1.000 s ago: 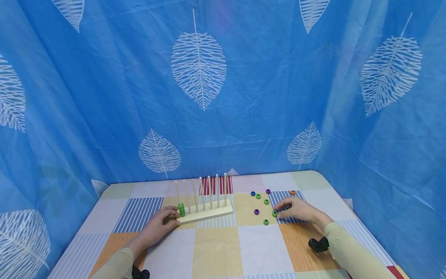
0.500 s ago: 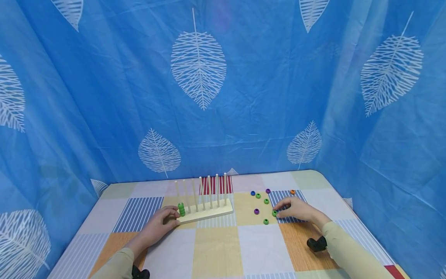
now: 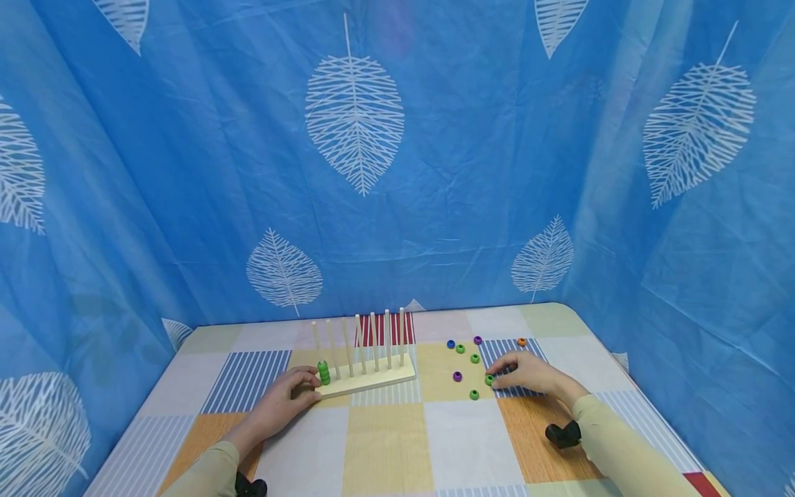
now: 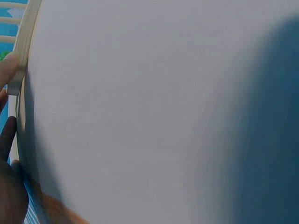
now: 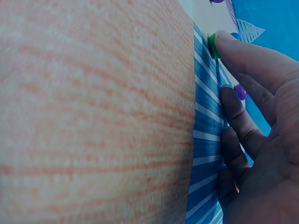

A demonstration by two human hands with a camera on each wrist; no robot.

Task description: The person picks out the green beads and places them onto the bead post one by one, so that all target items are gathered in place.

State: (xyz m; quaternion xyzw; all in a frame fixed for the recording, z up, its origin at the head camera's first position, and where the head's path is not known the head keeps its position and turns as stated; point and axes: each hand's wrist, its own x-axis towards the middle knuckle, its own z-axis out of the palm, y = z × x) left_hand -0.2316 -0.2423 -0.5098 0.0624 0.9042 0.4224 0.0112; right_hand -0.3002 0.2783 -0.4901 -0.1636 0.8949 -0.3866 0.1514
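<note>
In the head view a pale wooden base (image 3: 385, 377) with several upright pegs stands at the left centre of the table. Green beads (image 3: 324, 373) are stacked on its leftmost peg. My left hand (image 3: 287, 400) holds the left end of this base between thumb and fingers; the left wrist view catches the thumb (image 4: 8, 67) against the base's edge. To the right, my right hand (image 3: 531, 373) pinches a green bead (image 3: 489, 379) low over the tablecloth. From the right wrist, the thumb (image 5: 252, 56) overlaps that green bead (image 5: 213, 45), and the other fingers are loosely bent.
Loose beads lie left of and beyond the right hand: green ones (image 3: 475, 359), purple ones (image 3: 457, 377), a blue one (image 3: 450, 344) and an orange one (image 3: 522, 342). A patchwork cloth (image 3: 385, 442) covers the table. Blue leaf-print curtains (image 3: 435, 172) enclose its back and sides.
Hardly anything differs. The right forearm has shifted slightly to the left, while both hands, the wooden base and the beads stay in place.
</note>
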